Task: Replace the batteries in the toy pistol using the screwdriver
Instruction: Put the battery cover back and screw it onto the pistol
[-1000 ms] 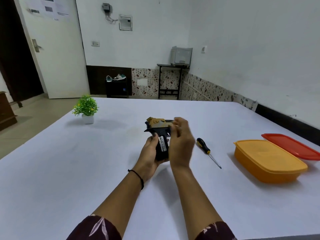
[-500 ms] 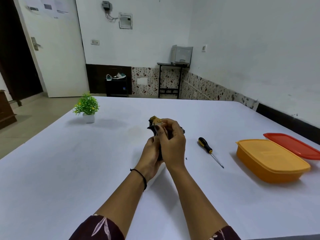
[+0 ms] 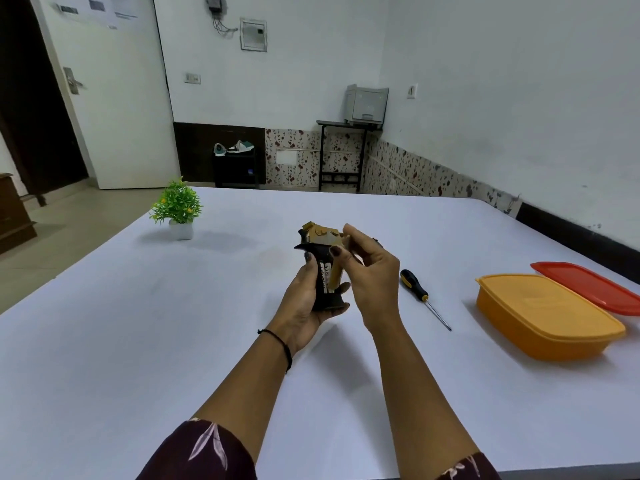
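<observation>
My left hand (image 3: 304, 303) holds the toy pistol (image 3: 320, 236) upright above the table, wrapped around its black grip; the pistol's top is gold. The side of the grip is uncovered, and a battery with a printed label shows inside. My right hand (image 3: 375, 277) is at the grip, thumb and fingers pinching a gold battery (image 3: 334, 277) that sits tilted at the uncovered compartment. The screwdriver (image 3: 414, 284), black and yellow handled, lies on the table just right of my right hand, its shaft pointing toward me.
An orange lidded container (image 3: 547, 317) stands at the right, with a red lid (image 3: 588, 287) lying behind it. A small green potted plant (image 3: 178, 209) sits at the far left of the white table (image 3: 138, 323).
My right hand covered the grip half a second ago; now it has drawn back to the right, showing the gold battery at the uncovered compartment. My left hand keeps its hold.
</observation>
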